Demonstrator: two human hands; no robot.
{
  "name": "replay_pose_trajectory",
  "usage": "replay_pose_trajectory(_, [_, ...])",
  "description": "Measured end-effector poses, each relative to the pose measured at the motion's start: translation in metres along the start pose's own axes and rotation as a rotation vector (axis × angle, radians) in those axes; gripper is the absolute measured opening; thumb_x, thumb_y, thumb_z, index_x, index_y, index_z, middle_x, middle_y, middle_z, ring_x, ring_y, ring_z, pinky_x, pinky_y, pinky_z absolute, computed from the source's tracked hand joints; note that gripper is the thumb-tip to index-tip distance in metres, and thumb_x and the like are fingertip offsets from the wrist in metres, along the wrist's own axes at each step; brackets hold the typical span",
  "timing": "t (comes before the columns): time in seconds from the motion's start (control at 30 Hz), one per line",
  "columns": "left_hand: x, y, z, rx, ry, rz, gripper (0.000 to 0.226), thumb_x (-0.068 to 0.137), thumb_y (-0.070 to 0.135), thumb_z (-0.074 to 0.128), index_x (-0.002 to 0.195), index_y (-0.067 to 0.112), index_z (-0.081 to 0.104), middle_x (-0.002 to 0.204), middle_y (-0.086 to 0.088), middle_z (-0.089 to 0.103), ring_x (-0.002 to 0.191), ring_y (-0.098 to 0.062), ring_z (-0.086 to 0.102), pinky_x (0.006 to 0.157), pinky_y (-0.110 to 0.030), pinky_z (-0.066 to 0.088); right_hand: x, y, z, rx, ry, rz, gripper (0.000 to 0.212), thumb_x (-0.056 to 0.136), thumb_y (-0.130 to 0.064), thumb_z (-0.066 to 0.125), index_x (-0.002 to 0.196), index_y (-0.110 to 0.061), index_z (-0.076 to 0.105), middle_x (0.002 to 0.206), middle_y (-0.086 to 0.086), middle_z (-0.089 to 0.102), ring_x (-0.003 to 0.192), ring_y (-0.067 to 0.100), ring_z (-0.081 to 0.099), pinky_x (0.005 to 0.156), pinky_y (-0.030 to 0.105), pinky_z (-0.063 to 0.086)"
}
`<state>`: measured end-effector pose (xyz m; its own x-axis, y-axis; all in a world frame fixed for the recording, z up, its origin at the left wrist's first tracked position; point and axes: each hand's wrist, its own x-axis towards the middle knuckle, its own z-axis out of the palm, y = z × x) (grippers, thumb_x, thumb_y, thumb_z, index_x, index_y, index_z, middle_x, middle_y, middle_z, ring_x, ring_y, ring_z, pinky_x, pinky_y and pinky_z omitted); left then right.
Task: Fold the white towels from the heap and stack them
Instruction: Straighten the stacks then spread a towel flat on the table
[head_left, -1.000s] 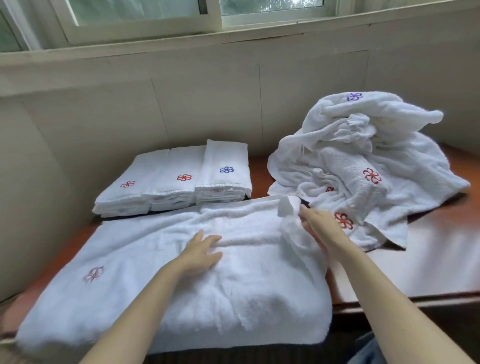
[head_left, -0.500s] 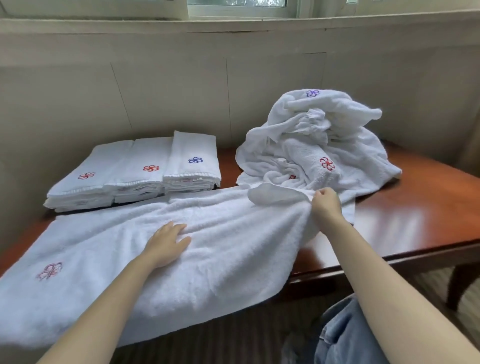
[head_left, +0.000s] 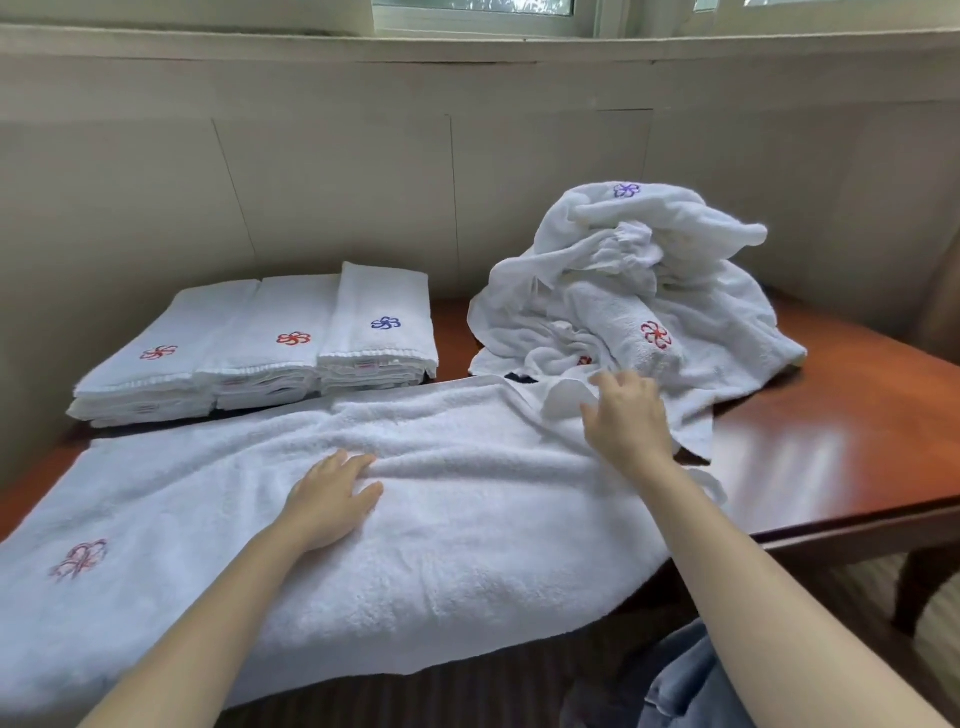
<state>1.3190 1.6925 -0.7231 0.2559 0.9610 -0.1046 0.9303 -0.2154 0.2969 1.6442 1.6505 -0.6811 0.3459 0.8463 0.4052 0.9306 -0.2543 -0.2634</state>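
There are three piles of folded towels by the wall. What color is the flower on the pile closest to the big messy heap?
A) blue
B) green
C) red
A: the flower on the right pile, the one next to the heap, is blue, while the middle pile and the left pile have red ones.
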Motion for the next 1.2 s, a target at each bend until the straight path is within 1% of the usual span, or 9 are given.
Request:
replay_pose_trajectory(0.1, [-0.003, 0.005, -0.002, -0.007, -0.017, 0.022, 0.054, 0.1, 0.044, 0.037, 0.15, 0.032, 0.021, 0.16, -0.002, 0.011, 0.148, -0.018, 0.005, 0.117, -0.037, 0.012, -0.003, -0.021, 0.019, -0.05, -0.106, -0.223, 0.031, 0.092, -0.02, 0.05, 0.12, -0.011, 0.057, 0.123, 0.01, 0.051, 0.115, 0.031, 0.043, 0.09, 0.035, 0.038])
replay_pose_trajectory(0.2, [-0.007, 0.003, -0.009, -0.047, -0.062, 0.036, 0.054, 0.1, 0.042, 0.04, 0.15, 0.031, 0.023, 0.161, -0.001, 0.007, 0.148, -0.016, 0.004, 0.116, -0.034, 0.01, -0.005, -0.033, 0.041, -0.084, -0.322, -0.278, 0.031, 0.094, -0.022, 0.045, 0.121, -0.014, 0.057, 0.123, 0.009, 0.052, 0.115, 0.03, 0.045, 0.09, 0.034, 0.041])
replay_pose_trajectory(0.3, [-0.013, -0.008, -0.015, -0.161, -0.078, 0.059, 0.051, 0.099, 0.036, 0.045, 0.147, 0.029, 0.031, 0.159, 0.003, 0.013, 0.146, -0.013, 0.009, 0.115, -0.031, 0.012, -0.002, -0.042, 0.055, -0.129, -0.31, -0.232, 0.045, 0.093, -0.019, 0.041, 0.138, -0.02, 0.041, 0.123, 0.01, 0.055, 0.11, 0.032, 0.047, 0.088, 0.037, 0.041])
replay_pose_trajectory(0.43, [-0.016, -0.042, -0.026, -0.262, 0.114, -0.035, 0.041, 0.099, 0.029, 0.048, 0.14, 0.025, 0.043, 0.153, 0.004, 0.024, 0.14, -0.013, 0.024, 0.109, -0.027, 0.024, 0.013, -0.063, 0.066, -0.074, -0.232, -0.019, 0.073, 0.088, -0.012, 0.044, 0.151, -0.025, 0.008, 0.117, 0.011, 0.06, 0.104, 0.032, 0.053, 0.079, 0.035, 0.041])
replay_pose_trajectory(0.63, [-0.017, -0.123, -0.035, 0.04, 0.173, -0.4, 0.052, 0.1, 0.048, 0.031, 0.148, 0.029, 0.028, 0.159, 0.001, 0.015, 0.145, -0.021, 0.016, 0.116, -0.039, 0.019, 0.032, -0.076, 0.083, -0.145, -0.237, 0.161, 0.029, 0.09, -0.005, 0.045, 0.117, -0.008, 0.056, 0.113, 0.012, 0.062, 0.101, 0.033, 0.062, 0.069, 0.032, 0.041])
replay_pose_trajectory(0.73, [-0.01, -0.132, -0.029, 0.064, 0.146, -0.428, 0.054, 0.1, 0.051, 0.022, 0.151, 0.034, 0.019, 0.161, 0.003, 0.005, 0.147, -0.019, 0.007, 0.117, -0.045, 0.009, 0.033, -0.077, 0.093, -0.049, -0.153, 0.162, 0.025, 0.089, 0.0, 0.042, 0.109, -0.004, 0.056, 0.105, 0.019, 0.062, 0.093, 0.039, 0.062, 0.061, 0.033, 0.039])
replay_pose_trajectory(0.93, [0.004, -0.133, -0.028, 0.069, 0.183, -0.457, 0.054, 0.1, 0.051, 0.022, 0.151, 0.032, 0.018, 0.161, 0.003, 0.008, 0.147, -0.019, 0.008, 0.116, -0.048, 0.008, 0.041, -0.089, 0.081, 0.291, 0.174, -0.046, 0.058, 0.077, 0.019, 0.043, 0.133, 0.008, 0.046, 0.064, 0.032, 0.06, 0.062, 0.045, 0.057, 0.058, 0.045, 0.045])
replay_pose_trajectory(1.1, [0.004, -0.126, -0.035, 0.062, 0.366, -0.436, 0.049, 0.099, 0.038, 0.038, 0.143, 0.017, 0.033, 0.142, -0.007, 0.041, 0.127, -0.026, 0.039, 0.1, -0.039, 0.036, 0.054, -0.077, 0.045, 0.47, 0.617, -0.039, 0.063, 0.07, 0.013, 0.037, 0.132, 0.007, 0.047, 0.108, 0.036, 0.061, 0.094, 0.048, 0.057, 0.088, 0.041, 0.04])
replay_pose_trajectory(1.2, [0.004, -0.117, -0.038, -0.072, 0.405, -0.39, 0.051, 0.099, 0.028, 0.042, 0.145, 0.014, 0.027, 0.134, -0.01, 0.05, 0.117, -0.028, 0.051, 0.088, -0.04, 0.044, 0.052, -0.069, 0.033, 0.593, 0.626, 0.048, 0.063, 0.069, 0.01, 0.032, 0.131, 0.007, 0.042, 0.116, 0.029, 0.059, 0.102, 0.043, 0.05, 0.09, 0.037, 0.033])
